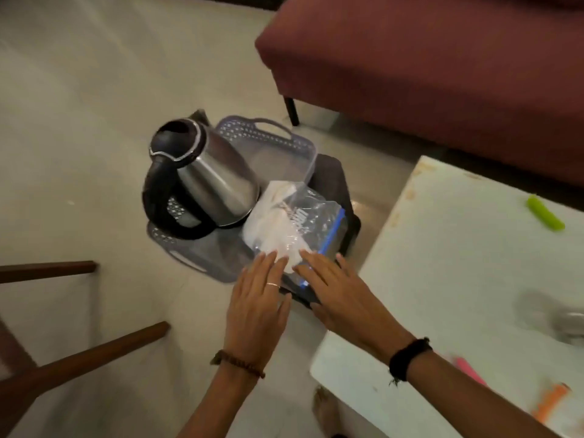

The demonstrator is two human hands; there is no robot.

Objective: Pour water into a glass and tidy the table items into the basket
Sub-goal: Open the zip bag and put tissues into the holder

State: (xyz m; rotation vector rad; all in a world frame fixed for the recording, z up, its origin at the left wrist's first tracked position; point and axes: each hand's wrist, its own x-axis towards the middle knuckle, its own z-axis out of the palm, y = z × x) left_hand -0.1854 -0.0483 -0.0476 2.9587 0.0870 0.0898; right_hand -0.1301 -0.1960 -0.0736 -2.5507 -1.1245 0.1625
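A grey perforated basket (268,134) sits on a dark stool (335,181) beside the white table (458,263). Inside it stands a steel kettle (215,181) with a black handle and lid. Next to the kettle lies a clear zip bag (294,222) with white contents and a blue seal. My left hand (256,298) and my right hand (335,289) hover over the bag's near edge with straight fingers, the fingertips touching or nearly touching the bag. A blurred glass (565,324) stands at the table's right edge.
On the table lie a green clip (545,213), a pink item (471,371) and an orange item (550,403). A maroon sofa (426,67) stands behind. Wooden chair parts (79,358) are at the lower left. The floor is pale tile.
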